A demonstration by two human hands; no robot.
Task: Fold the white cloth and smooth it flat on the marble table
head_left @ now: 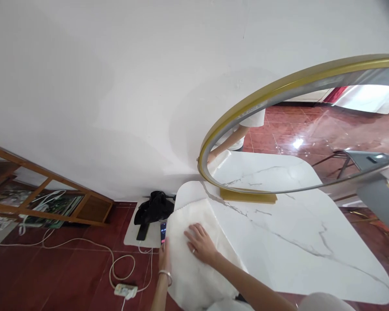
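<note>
A white cloth (194,268) lies over the left end of the white marbled table (278,246) and reaches past its near edge. My right hand (201,245) rests flat on the cloth with the fingers spread, a ring on one finger. Beside the table's left edge, my left hand (164,259), with a bracelet at the wrist, is closed on a phone (163,232) whose lit screen shows digits.
A round gold-framed mirror (278,88) stands on the table. On the floor at left are a black bag (155,207), a second phone (143,232), white cables and a power strip (125,290). A wooden shelf (94,207) leans into view at far left.
</note>
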